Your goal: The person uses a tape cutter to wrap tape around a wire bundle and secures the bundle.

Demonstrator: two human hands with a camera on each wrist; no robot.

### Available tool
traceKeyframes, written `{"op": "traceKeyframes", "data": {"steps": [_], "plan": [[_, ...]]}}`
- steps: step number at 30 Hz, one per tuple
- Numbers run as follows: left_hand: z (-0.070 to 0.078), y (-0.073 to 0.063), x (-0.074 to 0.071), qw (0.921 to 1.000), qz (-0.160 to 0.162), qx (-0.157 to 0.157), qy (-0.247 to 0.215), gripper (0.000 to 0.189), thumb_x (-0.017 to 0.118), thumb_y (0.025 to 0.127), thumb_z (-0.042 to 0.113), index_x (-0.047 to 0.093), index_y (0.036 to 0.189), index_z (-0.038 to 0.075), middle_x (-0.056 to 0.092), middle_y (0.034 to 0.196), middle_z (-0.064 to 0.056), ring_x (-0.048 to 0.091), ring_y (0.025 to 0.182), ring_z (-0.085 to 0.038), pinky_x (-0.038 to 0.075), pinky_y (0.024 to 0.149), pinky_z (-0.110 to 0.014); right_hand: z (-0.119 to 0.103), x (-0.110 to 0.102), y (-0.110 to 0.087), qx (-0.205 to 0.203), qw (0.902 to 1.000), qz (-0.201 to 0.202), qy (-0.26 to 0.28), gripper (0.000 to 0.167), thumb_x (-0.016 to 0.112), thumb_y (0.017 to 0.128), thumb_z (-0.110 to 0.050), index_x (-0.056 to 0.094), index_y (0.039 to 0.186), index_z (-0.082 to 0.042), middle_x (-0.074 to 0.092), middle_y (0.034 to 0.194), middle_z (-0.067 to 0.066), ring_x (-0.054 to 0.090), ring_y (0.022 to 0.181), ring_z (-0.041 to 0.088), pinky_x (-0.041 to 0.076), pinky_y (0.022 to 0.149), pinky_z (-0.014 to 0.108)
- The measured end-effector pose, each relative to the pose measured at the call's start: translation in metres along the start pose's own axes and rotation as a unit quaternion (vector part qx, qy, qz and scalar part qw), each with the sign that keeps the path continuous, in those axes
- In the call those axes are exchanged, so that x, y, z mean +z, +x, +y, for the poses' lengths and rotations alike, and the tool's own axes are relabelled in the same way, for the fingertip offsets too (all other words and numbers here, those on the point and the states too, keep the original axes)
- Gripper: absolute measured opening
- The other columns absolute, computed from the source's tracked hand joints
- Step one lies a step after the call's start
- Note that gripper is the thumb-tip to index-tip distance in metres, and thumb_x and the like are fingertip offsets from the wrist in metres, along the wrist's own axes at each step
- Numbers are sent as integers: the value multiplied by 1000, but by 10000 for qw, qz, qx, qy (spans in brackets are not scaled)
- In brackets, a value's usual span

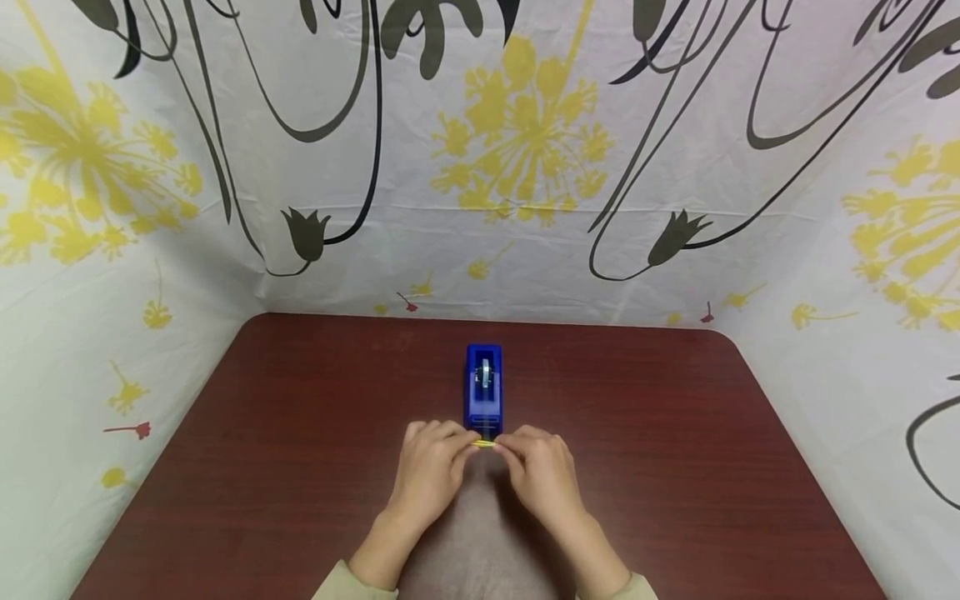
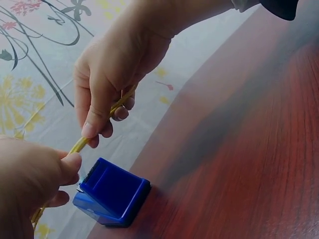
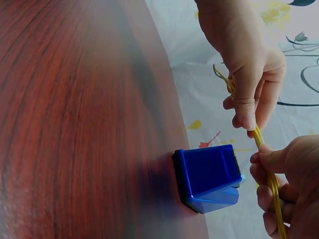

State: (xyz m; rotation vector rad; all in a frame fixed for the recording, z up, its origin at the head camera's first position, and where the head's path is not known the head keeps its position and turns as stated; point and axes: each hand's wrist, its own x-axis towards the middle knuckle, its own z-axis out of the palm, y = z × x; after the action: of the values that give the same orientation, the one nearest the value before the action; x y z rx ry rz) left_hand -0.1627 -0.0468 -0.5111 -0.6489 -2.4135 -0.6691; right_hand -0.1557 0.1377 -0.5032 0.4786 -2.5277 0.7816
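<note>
Between thumb and fingers, my left hand [image 1: 432, 467] pinches a thin yellow cord [image 1: 484, 443]. My right hand [image 1: 543, 471] pinches the same cord a short way along, leaving a small stretch showing between the two. In the right wrist view the cord [image 3: 273, 186] looks like several strands laid together, and a loose loop sticks out past the left hand [image 3: 249, 59]. Just beyond the fingers stands a blue tape dispenser [image 1: 484, 400] with its serrated cutting edge [image 3: 236, 162] towards the hands. Whether the cord touches the tape, I cannot tell.
A dark red-brown wooden table [image 1: 645, 417] lies under the hands. Behind it and along both sides hangs a white cloth [image 1: 420, 167] printed with yellow and grey flowers. The roll of tape [image 1: 486, 373] sits in the dispenser.
</note>
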Motion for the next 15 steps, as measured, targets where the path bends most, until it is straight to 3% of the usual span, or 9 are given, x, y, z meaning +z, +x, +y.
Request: {"op": "traceKeyframes", "data": {"steps": [7,15], "plan": [[0,1,-1,9982,-537,-117,243,19,70,96,27,79,106,14,73,95,5,65,83,-17,42,84,-40,2,1,0,-81,9999,122,-32,10,87,78,-12,82,87,-15,69,76,-9,64,68,7,44,61,30],[-1,1,1,9975,-600,-216,303,17,69,97,27,80,101,16,72,90,6,64,80,-15,41,82,-39,4,4,0,-226,9995,149,-137,10,86,80,-13,81,88,-16,69,77,-9,63,69,8,42,61,28]]}}
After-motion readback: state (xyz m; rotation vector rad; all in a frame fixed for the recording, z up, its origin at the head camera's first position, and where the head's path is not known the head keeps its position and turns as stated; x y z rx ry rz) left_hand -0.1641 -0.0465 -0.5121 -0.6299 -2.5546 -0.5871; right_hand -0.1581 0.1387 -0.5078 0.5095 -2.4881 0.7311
